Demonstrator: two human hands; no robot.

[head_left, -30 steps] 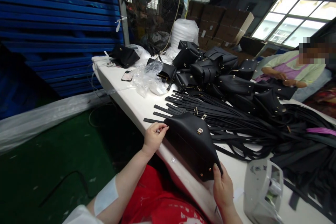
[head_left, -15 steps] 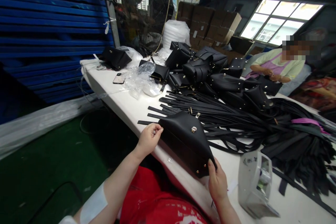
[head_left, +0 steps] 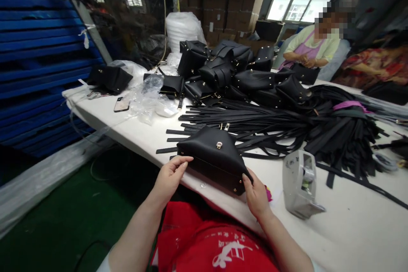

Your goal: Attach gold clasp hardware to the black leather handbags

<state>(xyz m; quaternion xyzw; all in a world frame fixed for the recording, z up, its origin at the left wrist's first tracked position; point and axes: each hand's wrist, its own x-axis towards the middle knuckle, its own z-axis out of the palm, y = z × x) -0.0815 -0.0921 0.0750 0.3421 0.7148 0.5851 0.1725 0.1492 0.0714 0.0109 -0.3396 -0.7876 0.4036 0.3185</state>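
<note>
A small black leather bag (head_left: 213, 155) with gold studs and a round gold clasp lies on its side at the near edge of the white table (head_left: 347, 225). My left hand (head_left: 170, 177) grips its left end with curled fingers. My right hand (head_left: 256, 194) pinches its lower right corner beside two gold studs. Behind the bag lies a fan of black leather straps (head_left: 255, 125).
More black bags (head_left: 223, 70) are piled further back. A grey tape dispenser (head_left: 299, 182) stands right of the bag. A phone (head_left: 121, 103) and crumpled plastic (head_left: 149, 97) lie to the left. A seated person (head_left: 314, 49) works at the far side. Blue pallets (head_left: 35, 63) stand left.
The view has swung right and down. Both hands still hold the bag, which now lies flatter and nearer the table's edge.
</note>
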